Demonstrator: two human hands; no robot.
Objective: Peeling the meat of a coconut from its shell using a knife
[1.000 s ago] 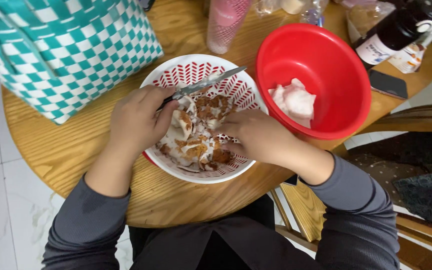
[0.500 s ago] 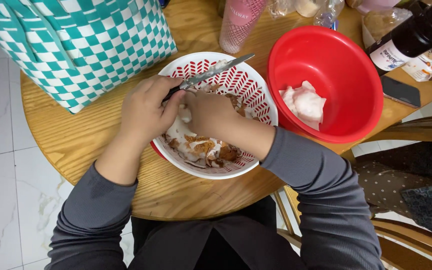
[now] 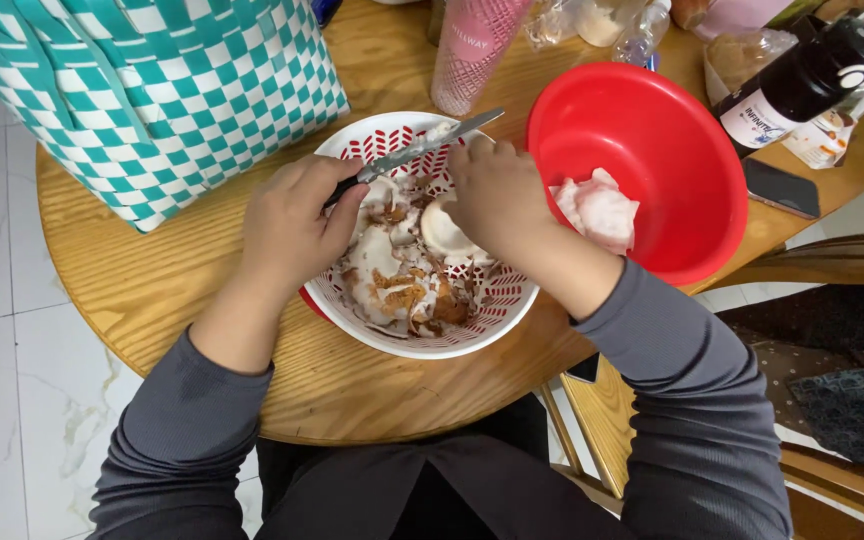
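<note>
Left hand (image 3: 292,225), fingers wrapped round a knife (image 3: 422,148), and right hand (image 3: 497,195), fingers gripping a white piece (image 3: 442,235) over the colander (image 3: 472,325): the blade, close beside the right fingers, could slip and nick them.

At the upper left of your frame sits a teal-and-white woven basket (image 3: 152,90) on the round wooden table (image 3: 152,290). Top centre stands a pink tumbler (image 3: 474,50); upper right, a dark bottle (image 3: 802,80) and a black phone (image 3: 780,188).
</note>
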